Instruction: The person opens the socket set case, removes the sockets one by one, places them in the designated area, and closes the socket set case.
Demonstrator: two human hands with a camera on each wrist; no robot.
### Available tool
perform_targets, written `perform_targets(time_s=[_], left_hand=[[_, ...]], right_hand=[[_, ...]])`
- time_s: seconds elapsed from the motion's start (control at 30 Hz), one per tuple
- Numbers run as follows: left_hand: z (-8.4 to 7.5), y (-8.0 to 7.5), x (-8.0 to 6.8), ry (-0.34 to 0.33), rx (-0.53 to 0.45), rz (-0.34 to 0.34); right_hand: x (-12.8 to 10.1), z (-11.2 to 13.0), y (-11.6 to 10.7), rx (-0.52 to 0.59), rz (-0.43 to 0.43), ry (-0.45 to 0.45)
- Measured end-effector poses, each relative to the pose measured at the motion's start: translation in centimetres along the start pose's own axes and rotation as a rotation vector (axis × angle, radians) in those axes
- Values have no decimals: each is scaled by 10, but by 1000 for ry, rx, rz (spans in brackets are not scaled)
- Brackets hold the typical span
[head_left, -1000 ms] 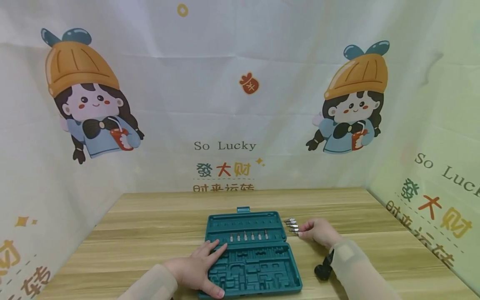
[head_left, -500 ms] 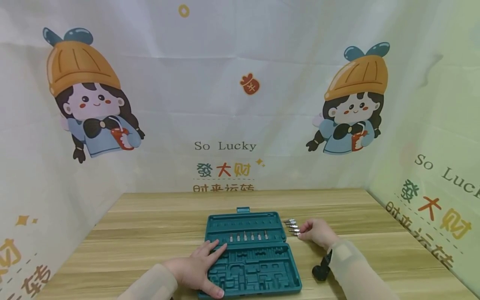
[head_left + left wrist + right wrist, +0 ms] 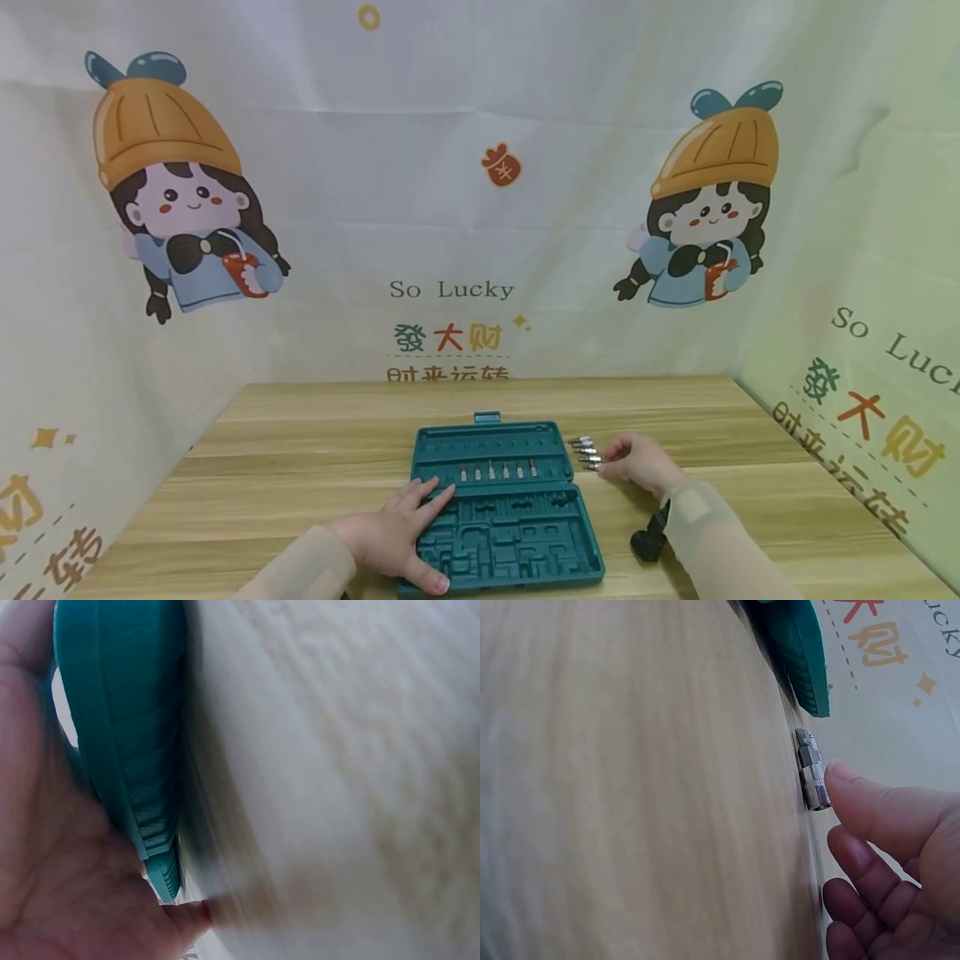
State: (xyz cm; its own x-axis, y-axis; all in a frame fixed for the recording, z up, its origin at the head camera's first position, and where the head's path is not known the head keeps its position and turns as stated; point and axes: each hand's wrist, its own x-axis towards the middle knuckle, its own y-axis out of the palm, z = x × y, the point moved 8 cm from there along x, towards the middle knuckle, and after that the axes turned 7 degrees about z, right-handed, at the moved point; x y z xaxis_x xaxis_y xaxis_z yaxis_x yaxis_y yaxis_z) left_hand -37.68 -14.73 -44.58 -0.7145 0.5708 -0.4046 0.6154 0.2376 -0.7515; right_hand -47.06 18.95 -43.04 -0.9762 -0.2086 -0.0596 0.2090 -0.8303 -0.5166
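A green plastic bit-set case [image 3: 517,533] lies unfolded on the table, with several socket bits [image 3: 491,472] standing in a row in its far half. My left hand [image 3: 393,533] rests spread on the left edge of the case; its palm and the case's ribbed side [image 3: 139,750] fill the left wrist view. Right of the case, several loose metal socket bits [image 3: 587,451] lie in a short column. My right hand [image 3: 637,462] is at the nearest of these socket bits [image 3: 814,776]. Its thumb tip appears to touch it, while the other fingers are loosely bent and apart from the thumb.
The wooden table [image 3: 315,442] extends around the case. A printed cloth [image 3: 450,208] hangs behind it and along both sides. A black camera mount [image 3: 648,542] is on the right wrist. The nearer half of the case has moulded recesses.
The nearest loose socket bit shows more clearly beside my right fingertips than a second ago. My right hand has barely shifted; my left hand has stayed on the case.
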Motion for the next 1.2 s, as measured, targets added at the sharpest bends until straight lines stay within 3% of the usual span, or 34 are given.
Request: perform_targets(time_s=[0.4,0.63,0.87,1.2], left_hand=[[-8,-3,1,-42,70,7],[6,-8,10,0,94,-18],[5,-16,8,-52,120,-33],[24,-24,10,-87,51,-30]], right_hand=[[4,24,2,-54,0,-23],[15,51,32,-11,42,-39],[27,75,59,-1,86,-46],[41,77,93,74,48,-19]])
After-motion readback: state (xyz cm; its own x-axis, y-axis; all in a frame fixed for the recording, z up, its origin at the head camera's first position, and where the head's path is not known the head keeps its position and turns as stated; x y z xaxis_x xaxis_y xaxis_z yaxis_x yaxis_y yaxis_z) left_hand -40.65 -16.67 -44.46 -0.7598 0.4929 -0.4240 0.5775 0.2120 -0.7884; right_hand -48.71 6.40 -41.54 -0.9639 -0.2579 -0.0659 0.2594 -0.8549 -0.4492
